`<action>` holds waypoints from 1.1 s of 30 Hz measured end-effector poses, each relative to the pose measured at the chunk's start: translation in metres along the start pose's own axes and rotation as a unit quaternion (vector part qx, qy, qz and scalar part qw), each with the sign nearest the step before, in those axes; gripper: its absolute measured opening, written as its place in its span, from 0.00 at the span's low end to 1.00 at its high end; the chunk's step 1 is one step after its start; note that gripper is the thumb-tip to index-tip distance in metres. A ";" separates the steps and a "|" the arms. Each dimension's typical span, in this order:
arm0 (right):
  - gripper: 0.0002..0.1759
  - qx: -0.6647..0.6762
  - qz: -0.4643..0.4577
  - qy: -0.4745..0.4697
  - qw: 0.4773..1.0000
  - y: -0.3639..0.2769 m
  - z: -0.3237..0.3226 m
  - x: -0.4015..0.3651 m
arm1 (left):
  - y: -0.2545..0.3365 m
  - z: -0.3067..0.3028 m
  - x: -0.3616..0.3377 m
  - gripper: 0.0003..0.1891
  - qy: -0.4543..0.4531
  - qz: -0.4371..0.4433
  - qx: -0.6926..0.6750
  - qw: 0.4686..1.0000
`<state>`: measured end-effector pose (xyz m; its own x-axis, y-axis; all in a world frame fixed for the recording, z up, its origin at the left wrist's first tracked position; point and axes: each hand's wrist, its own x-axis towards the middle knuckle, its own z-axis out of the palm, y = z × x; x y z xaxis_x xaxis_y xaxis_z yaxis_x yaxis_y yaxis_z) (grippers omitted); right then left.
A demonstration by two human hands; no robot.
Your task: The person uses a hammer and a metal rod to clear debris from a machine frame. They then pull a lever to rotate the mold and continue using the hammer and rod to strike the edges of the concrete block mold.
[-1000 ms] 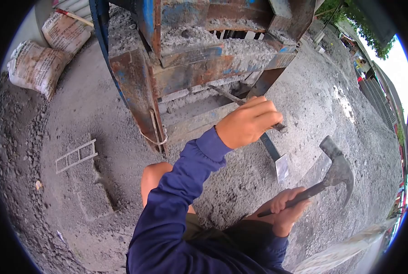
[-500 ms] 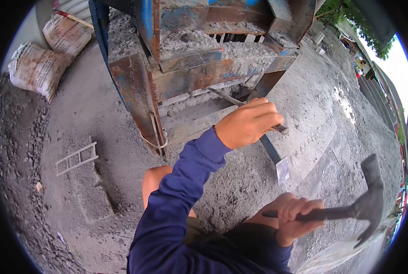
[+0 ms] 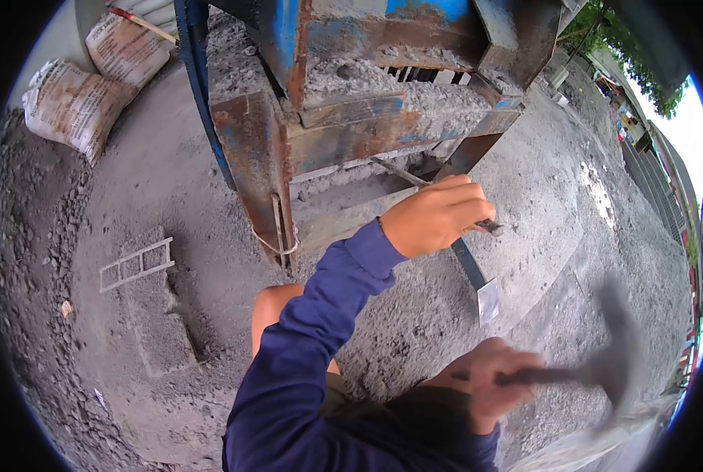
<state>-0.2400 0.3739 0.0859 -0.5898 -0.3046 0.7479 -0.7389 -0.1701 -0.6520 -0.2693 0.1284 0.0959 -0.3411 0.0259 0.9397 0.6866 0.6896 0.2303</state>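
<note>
My left hand is closed around a metal rod. The rod's far end reaches into the opening under the rusty crossbeam of a blue steel machine, and its near end pokes out past my fingers. Lower down at the right, my right hand grips the handle of a claw hammer, smeared by motion. The hammer head is well apart from the rod. Beneath my left hand a flat metal bar slants down to a pale plate.
Two filled sacks lie at the upper left, with a red-and-wood handle across one. A small ladder-shaped metal frame rests on the dusty ground by a grey slab. Gravel lines the left side.
The hammer has swung a little to the left and is now blurred. My left hand still holds the rod at the machine. The whole view has shifted slightly.
</note>
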 end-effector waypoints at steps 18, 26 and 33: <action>0.34 0.077 0.167 -0.050 0.982 0.012 -0.011 -0.025 | -0.032 -0.006 -0.033 0.12 -0.017 -0.069 0.075 0.995; 0.34 0.198 0.040 0.055 0.978 0.010 -0.037 -0.018 | 0.016 0.028 -0.012 0.12 -0.081 0.041 0.001 0.996; 0.34 0.139 0.093 0.055 0.984 0.012 -0.037 -0.022 | 0.006 0.022 -0.014 0.14 -0.045 0.026 0.013 0.999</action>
<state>-0.2480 0.4135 0.0661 -0.7499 -0.2541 0.6108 -0.5059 -0.3746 -0.7770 -0.2743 0.1487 0.0782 -0.3623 0.1264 0.9235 0.6887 0.7039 0.1738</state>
